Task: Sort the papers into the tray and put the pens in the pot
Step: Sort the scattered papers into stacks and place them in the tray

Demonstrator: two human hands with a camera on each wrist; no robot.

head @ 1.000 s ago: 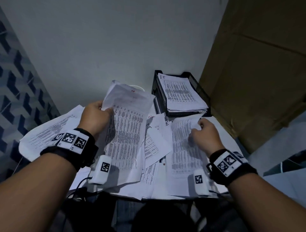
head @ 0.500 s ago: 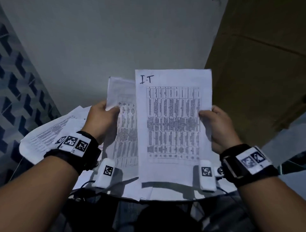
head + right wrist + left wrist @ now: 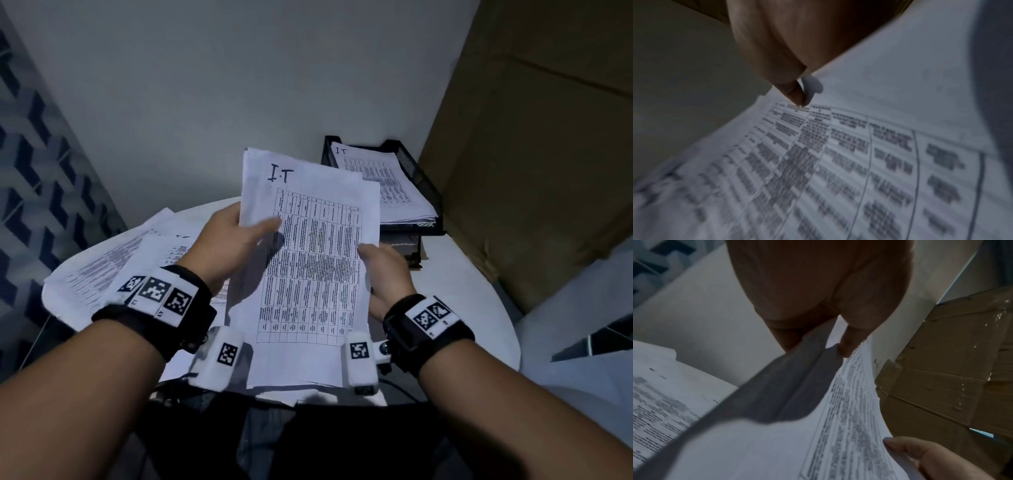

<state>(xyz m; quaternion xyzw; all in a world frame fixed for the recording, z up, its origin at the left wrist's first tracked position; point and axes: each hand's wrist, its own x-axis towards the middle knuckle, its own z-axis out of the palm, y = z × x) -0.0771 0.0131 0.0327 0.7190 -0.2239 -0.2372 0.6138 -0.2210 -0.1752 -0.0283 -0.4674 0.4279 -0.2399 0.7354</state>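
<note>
Held sheets (image 3: 308,274): a small sheaf marked "I·T", lifted above the table (image 3: 462,274), centre of the scene.
Left hand (image 3: 226,246): thumb on the front, fingers behind, pinching the sheaf's left edge.
Right hand (image 3: 385,274): thumb and fingers clamped on the right edge.
Tray (image 3: 409,164): black mesh, far right, holding stacked papers.
Loose papers (image 3: 102,267): spread at left on the table.

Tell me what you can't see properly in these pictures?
- Pens and pot: not visible in any view.
- Small print on the held papers: too small in the head view, blurred in the right wrist view.
- Left hand fingers: behind the papers.
- Tray lower level: hidden by its paper stack.
</note>
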